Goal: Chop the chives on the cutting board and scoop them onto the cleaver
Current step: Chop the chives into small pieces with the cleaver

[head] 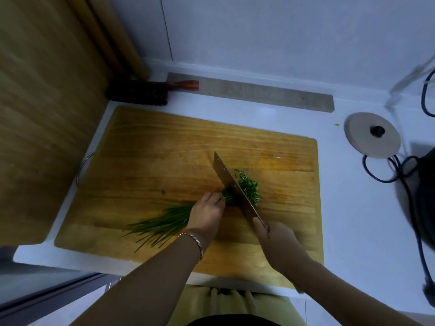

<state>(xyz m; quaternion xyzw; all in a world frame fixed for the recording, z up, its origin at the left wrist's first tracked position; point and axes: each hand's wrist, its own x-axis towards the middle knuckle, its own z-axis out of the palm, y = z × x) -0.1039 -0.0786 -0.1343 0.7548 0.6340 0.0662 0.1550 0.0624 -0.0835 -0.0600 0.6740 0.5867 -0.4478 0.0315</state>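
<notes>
A bunch of long green chives lies on the wooden cutting board, tips pointing to the lower left. My left hand presses down on the bunch near its cut end. My right hand grips the handle of a cleaver, whose blade stands edge-down across the chives just right of my left fingers. A small heap of chopped chives sits on the board to the right of the blade.
A dark brush with a red handle lies behind the board by a wooden panel. A round beige kettle base with a dark cord sits to the right. A grey strip runs along the wall.
</notes>
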